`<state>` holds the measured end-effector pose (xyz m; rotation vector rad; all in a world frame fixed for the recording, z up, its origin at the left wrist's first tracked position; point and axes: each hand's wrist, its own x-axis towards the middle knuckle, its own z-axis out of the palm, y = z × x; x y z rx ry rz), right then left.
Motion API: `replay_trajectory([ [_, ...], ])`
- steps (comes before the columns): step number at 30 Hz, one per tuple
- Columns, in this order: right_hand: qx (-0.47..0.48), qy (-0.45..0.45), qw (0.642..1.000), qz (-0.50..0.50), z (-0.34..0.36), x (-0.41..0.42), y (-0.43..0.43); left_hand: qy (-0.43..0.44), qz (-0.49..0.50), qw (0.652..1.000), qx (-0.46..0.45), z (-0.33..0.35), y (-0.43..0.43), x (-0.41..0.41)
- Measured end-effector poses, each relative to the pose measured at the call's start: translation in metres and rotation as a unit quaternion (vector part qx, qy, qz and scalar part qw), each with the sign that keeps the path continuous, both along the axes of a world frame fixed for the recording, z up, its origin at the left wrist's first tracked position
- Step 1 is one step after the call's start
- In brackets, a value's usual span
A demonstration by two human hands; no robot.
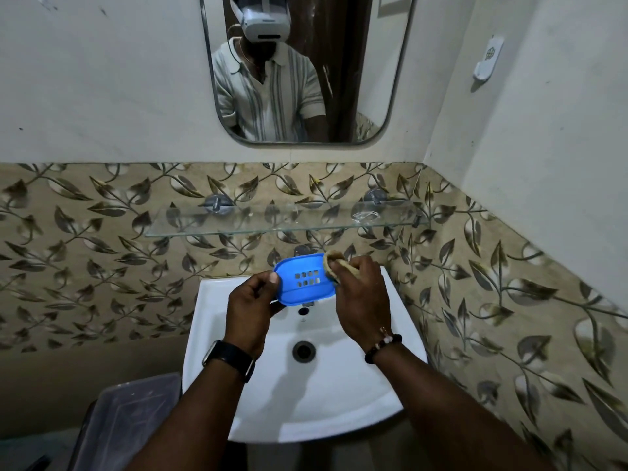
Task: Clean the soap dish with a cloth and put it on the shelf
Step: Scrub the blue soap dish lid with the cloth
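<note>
A blue plastic soap dish [303, 279] with drain slots is held above the white sink [306, 396]. My left hand [253, 307] grips its left end, thumb on the rim. My right hand [360, 297] holds a small tan cloth [331, 261] bunched in its fingers and presses it against the dish's right end. A glass shelf [282, 220] is fixed to the leaf-patterned tiles just above the dish and has nothing standing on it.
A mirror [306, 69] hangs above the shelf. The tap is mostly hidden behind the dish. A grey lidded bin [125, 423] stands at the lower left beside the sink. A white hook [486, 62] is on the right wall.
</note>
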<state>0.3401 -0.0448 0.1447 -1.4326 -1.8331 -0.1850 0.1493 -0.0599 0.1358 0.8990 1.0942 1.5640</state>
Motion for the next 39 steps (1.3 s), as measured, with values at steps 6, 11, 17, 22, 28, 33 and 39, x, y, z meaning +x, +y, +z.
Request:
replay_trajectory([
  [6, -0.191, 0.585, 0.788, -0.004, 0.009, -0.001, 0.017, 0.223, 0.006, 0.967, 0.123, -0.001, -0.008, -0.004],
  [11, -0.348, 0.681, 0.634, 0.116, 0.013, 0.008, 0.015, 0.345, -0.049, 0.913, 0.214, -0.003, -0.008, -0.008],
  [17, -0.35, 0.694, 0.618, 0.121, 0.009, 0.011, 0.016, 0.469, -0.087, 0.806, 0.35, 0.002, -0.002, -0.022],
  [22, -0.283, 0.699, 0.649, 0.103, 0.006, 0.006, 0.015, 0.345, -0.116, 0.908, 0.206, -0.006, -0.002, -0.016],
  [28, -0.25, 0.682, 0.68, 0.101, -0.011, -0.006, 0.011, -0.044, -0.089, 0.995, -0.018, -0.009, 0.004, -0.005],
  [33, -0.246, 0.679, 0.683, 0.105, -0.018, -0.006, 0.011, -0.096, -0.062, 0.988, -0.102, -0.006, 0.01, -0.008],
  [39, -0.208, 0.715, 0.666, 0.041, -0.01, 0.021, 0.038, -0.091, -0.052, 0.99, -0.096, -0.009, 0.01, -0.016],
])
